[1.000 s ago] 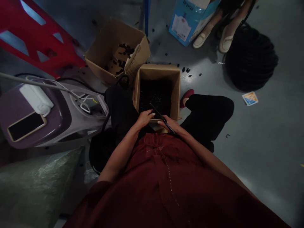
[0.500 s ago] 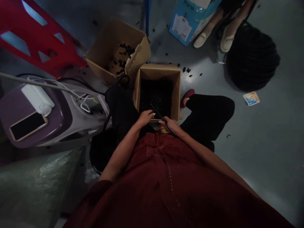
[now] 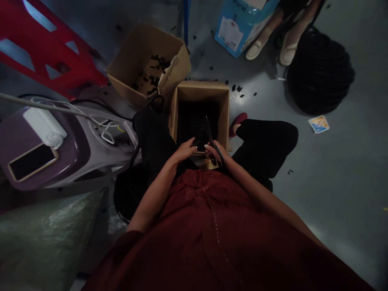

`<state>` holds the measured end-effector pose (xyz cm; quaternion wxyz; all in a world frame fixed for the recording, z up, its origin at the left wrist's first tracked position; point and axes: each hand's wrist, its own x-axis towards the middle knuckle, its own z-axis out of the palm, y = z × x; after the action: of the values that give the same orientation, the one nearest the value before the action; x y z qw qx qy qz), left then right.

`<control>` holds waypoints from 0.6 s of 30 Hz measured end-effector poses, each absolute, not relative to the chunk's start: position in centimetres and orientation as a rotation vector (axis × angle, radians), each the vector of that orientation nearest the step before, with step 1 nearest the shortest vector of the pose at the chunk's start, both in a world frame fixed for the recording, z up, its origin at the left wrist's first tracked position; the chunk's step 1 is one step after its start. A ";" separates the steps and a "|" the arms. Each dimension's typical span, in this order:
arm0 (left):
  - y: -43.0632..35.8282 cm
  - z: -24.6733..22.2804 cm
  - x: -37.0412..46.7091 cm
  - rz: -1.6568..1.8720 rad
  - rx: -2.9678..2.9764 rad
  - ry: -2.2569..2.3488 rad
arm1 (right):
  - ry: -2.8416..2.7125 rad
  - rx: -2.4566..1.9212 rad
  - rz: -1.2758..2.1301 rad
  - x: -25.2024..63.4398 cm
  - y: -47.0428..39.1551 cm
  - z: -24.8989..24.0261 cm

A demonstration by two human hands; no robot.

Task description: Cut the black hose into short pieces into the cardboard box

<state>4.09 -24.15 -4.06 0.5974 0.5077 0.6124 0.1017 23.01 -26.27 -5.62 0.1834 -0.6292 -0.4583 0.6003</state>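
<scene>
Between my knees stands a cardboard box (image 3: 224, 117) with many small black pieces inside. Over its near edge, my left hand (image 3: 185, 149) pinches a small black piece (image 3: 196, 143). My right hand (image 3: 218, 152) is closed around dark scissors (image 3: 209, 128), whose blades point away from me over the box. The two hands are a little apart, and the scissors do not touch the left hand. Whether the blades are parted is too dark to tell.
A second cardboard box (image 3: 127, 60) with black pieces is at the upper left. A purple stool (image 3: 72, 141) holds a phone (image 3: 32, 161). A blue box (image 3: 232, 32), a person's feet (image 3: 287, 48) and a black coil (image 3: 319, 72) are farther off. Black bits lie on the floor.
The scissors have swung from pointing toward my left hand to pointing forward over the box. A small black piece now shows at my left fingertips. The view has shifted slightly.
</scene>
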 end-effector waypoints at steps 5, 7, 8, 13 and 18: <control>-24.7 -3.0 4.4 0.196 1.067 1.347 | -1.124 -1.673 1.704 21.3 -25.1 -5.2; -24.9 -2.6 4.5 0.201 1.051 1.322 | -1.108 -1.648 1.702 21.0 -24.8 -5.1; -25.0 -2.5 4.5 0.205 1.057 1.318 | -1.097 -1.637 1.704 20.9 -24.8 -5.0; -25.4 -1.5 3.9 0.162 1.177 1.268 | -0.941 -1.577 1.684 21.6 -24.2 -5.2; -25.3 -0.6 3.0 0.221 1.153 1.236 | -0.868 -1.546 1.682 22.7 -23.3 -4.5</control>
<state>3.05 -25.30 -0.61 0.6582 0.5093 0.5457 0.0977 22.69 -23.31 -4.51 0.3417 -0.5946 -0.3337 0.6468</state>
